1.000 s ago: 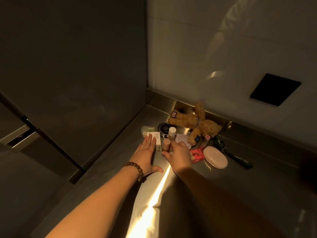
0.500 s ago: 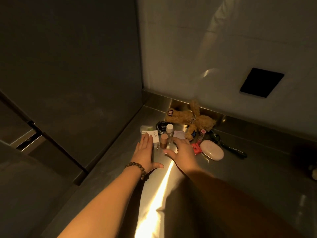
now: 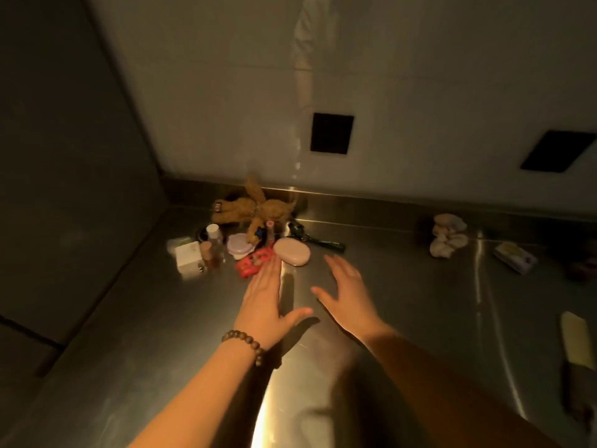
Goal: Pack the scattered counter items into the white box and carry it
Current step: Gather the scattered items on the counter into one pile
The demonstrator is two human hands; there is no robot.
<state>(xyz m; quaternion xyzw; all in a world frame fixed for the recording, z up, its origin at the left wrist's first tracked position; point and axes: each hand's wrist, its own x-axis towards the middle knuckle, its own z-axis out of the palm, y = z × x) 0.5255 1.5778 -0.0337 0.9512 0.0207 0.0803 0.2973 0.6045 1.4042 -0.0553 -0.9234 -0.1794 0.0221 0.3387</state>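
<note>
Both grips were wide and empty: left hand [image 3: 263, 295] touched the red packet [image 3: 253, 262], right hand [image 3: 347, 291] hovered at the pink soap's [image 3: 292, 251] five o'clock.

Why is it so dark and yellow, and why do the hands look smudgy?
Head view: the light is dim and warm, so the counter looks brownish. A bright streak of glare runs down the metal near the bottom. The left hand casts a dark shadow beside its thumb. The right hand and its fingers are smeared, as is the red packet. The wide lens bends the wall edges.
</note>
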